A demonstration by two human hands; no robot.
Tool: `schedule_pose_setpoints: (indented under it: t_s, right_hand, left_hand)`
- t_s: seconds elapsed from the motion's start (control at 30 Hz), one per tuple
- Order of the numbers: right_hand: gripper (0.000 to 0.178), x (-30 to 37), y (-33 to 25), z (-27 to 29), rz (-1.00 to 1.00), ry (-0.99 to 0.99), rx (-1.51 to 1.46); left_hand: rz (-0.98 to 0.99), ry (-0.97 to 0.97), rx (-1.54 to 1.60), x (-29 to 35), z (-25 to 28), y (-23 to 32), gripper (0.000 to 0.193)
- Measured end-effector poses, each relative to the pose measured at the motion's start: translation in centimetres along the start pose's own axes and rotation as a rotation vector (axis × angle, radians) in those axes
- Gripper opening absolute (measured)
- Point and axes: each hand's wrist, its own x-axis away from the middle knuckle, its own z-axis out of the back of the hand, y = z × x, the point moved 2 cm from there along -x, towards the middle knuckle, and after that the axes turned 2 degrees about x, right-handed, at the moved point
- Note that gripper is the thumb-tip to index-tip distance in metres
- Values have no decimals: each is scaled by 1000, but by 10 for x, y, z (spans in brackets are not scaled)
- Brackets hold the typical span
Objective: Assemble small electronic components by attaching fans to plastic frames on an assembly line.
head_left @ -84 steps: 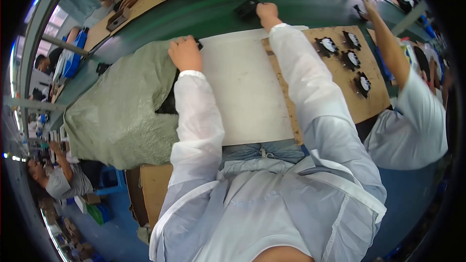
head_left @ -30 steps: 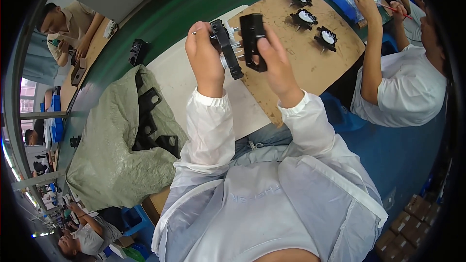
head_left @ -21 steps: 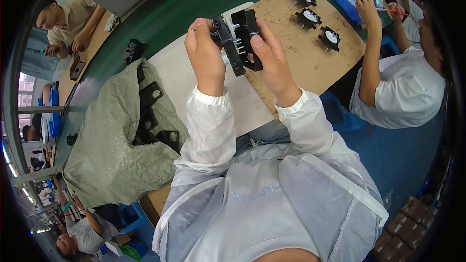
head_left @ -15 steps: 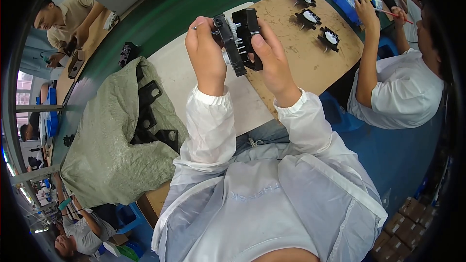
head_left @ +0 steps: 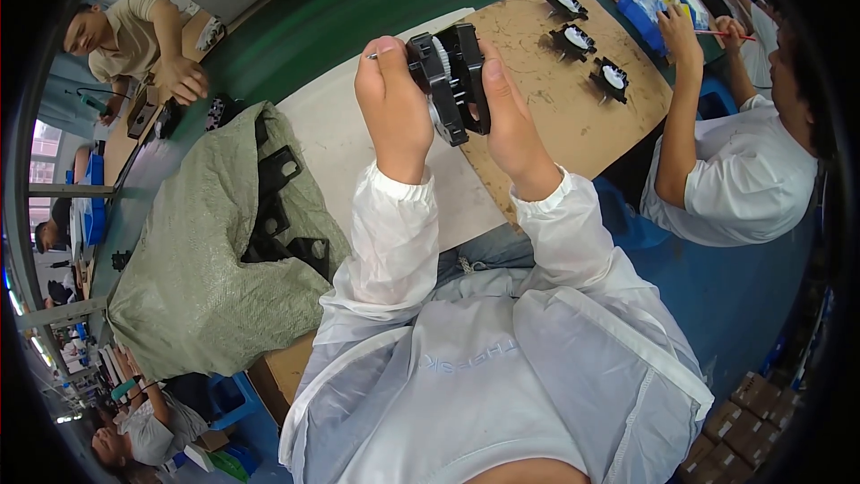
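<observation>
My left hand (head_left: 394, 116) is closed around a black plastic gear housing (head_left: 439, 94), with white gears showing along its inner side. A thin metal pin pokes out by that thumb. My right hand (head_left: 515, 130) grips a black plastic cover (head_left: 471, 81), its thumb on the near face. Both parts are held upright over the table, side by side and facing each other, with a narrow gap between them. Whether they touch inside is hidden.
Several black assemblies with white gears, one of them here (head_left: 611, 79), lie on the brown board (head_left: 537, 54) at right. A green woven sack (head_left: 206, 242) of black parts (head_left: 279, 170) stands at left. A co-worker (head_left: 730, 152) sits at right; another person (head_left: 134, 45) works at far left.
My hands have brought the cover and the gear housing closer together and tilted them slightly. At far left, the other person's hand has reached over the table toward a black part.
</observation>
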Motion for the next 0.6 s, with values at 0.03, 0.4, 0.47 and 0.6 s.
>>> schedule_pose_setpoints:
  t_s: [0.03, 0.4, 0.47, 0.6]
  right_hand:
    - [56, 1, -1, 0, 6, -2, 22]
    - [53, -6, 9, -5, 37, -14, 33]
    - [54, 0, 14, -2, 21, -53, 39]
    - [53, 6, 22, -16, 100, -110, 150]
  left_hand:
    - [-23, -10, -40, 1, 0, -1, 30]
    - [-127, 2, -19, -2, 5, -11, 34]
    - [-141, 43, -42, 11, 4, 1, 31]
    - [-52, -29, -28, 7, 16, -26, 33]
